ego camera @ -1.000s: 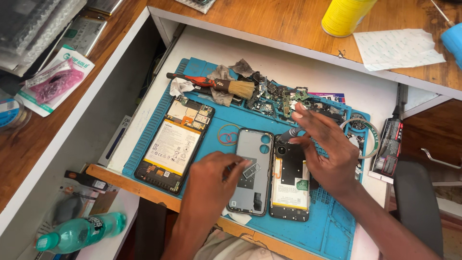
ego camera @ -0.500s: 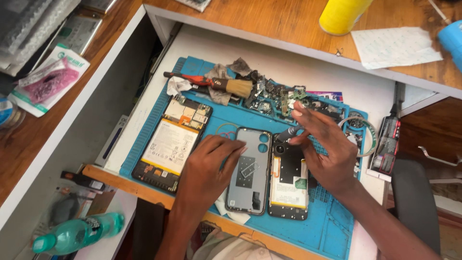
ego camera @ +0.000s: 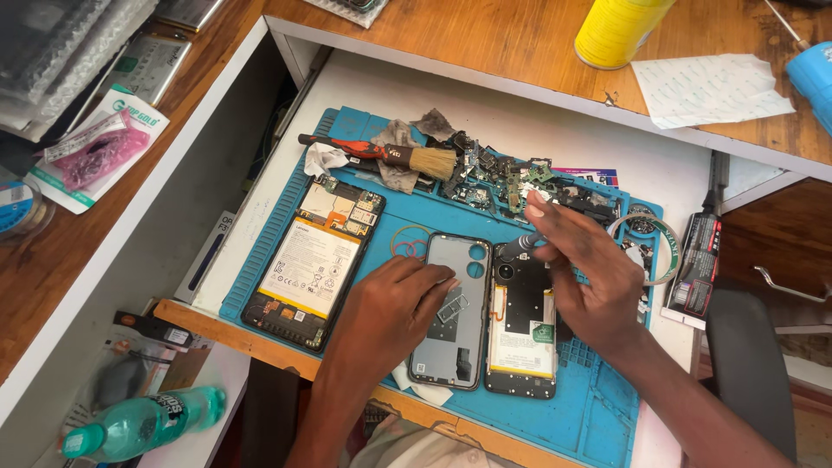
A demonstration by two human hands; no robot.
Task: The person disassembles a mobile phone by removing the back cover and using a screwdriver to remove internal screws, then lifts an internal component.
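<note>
My left hand [ego camera: 388,314] lies on the blue work mat [ego camera: 598,407], its fingertips resting on a grey phone back cover [ego camera: 451,347] without gripping it. Right beside the cover lies an opened phone [ego camera: 522,340] with its black inner plate and pale battery showing. My right hand [ego camera: 585,276] pinches a small screwdriver [ego camera: 518,246], whose tip points down at the top of that opened phone, near the camera hole. A second opened phone [ego camera: 308,260] with a large white battery lies at the mat's left.
A brush [ego camera: 381,154], crumpled cloths and a pile of small circuit parts [ego camera: 507,178] line the mat's far edge. A tape roll [ego camera: 652,232] and a glue tube [ego camera: 693,260] sit at the right. A yellow can [ego camera: 620,26] and paper sheet [ego camera: 711,87] rest on the wooden shelf; a green bottle [ego camera: 139,425] lies below left.
My left hand has slid up and to the right until its fingers rest on the grey back cover. My right hand stays over the opened phone with the screwdriver.
</note>
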